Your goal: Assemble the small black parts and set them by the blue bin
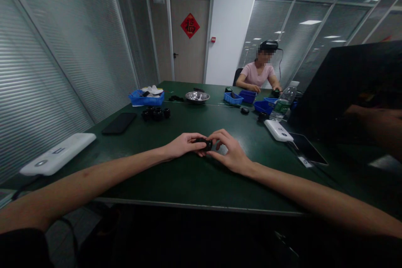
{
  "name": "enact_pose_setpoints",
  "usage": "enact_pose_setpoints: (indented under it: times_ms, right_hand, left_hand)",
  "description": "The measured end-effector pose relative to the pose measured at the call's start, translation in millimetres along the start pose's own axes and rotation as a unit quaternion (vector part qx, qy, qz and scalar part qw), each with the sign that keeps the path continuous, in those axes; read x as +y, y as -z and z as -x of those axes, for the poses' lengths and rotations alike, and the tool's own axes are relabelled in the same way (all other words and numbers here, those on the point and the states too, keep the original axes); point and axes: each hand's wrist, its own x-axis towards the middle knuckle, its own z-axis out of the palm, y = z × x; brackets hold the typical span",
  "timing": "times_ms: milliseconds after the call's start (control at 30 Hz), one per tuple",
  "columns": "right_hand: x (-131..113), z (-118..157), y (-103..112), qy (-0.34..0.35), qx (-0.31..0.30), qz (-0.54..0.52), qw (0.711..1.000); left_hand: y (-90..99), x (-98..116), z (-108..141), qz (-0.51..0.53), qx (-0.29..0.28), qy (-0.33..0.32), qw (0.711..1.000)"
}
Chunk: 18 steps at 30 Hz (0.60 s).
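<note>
Above the green table (176, 176), my left hand (184, 146) is closed around a small black rounded part (208, 145), thumb across its near side. My right hand (230, 153) meets the part at its right end, thumb and forefinger curled in a pinch on it. The fingers cover much of the part, so its exact kind cannot be made out. Farther back on the left stands a cluster of several black round pieces (158, 113).
A blue tray (146, 100), a metal bowl (197, 98) and small blue bins (233, 99) line the back. White power banks (59, 154) lie at both sides. At right stand a water bottle (284, 102) and a large black panel (348, 88). A co-worker (258, 74) sits opposite.
</note>
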Motion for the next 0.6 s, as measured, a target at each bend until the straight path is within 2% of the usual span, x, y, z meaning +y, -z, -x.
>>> enact_pose_setpoints:
  times_ms: [167,300,500,600]
  right_hand:
    - [0.8,-0.6,-1.5,-0.045,0.017,-0.007,0.999]
    - [1.4,-1.3,-0.7,-0.087,-0.003,-0.013,0.996]
    - [-1.6,-0.6,1.6,-0.027,-0.001,0.019,0.999]
    - [-1.6,-0.6,0.5,-0.035,0.004,0.016,0.999]
  left_hand:
    - [2.0,-2.6,-0.8,0.0,0.033,-0.02,0.999]
    - [0.7,-0.2,1.0,-0.001,0.031,-0.011,0.999]
    - [-0.4,-0.3,0.8,0.013,0.008,-0.001,1.0]
    - [1.0,-2.4,-0.5,0.013,0.026,-0.011,1.0]
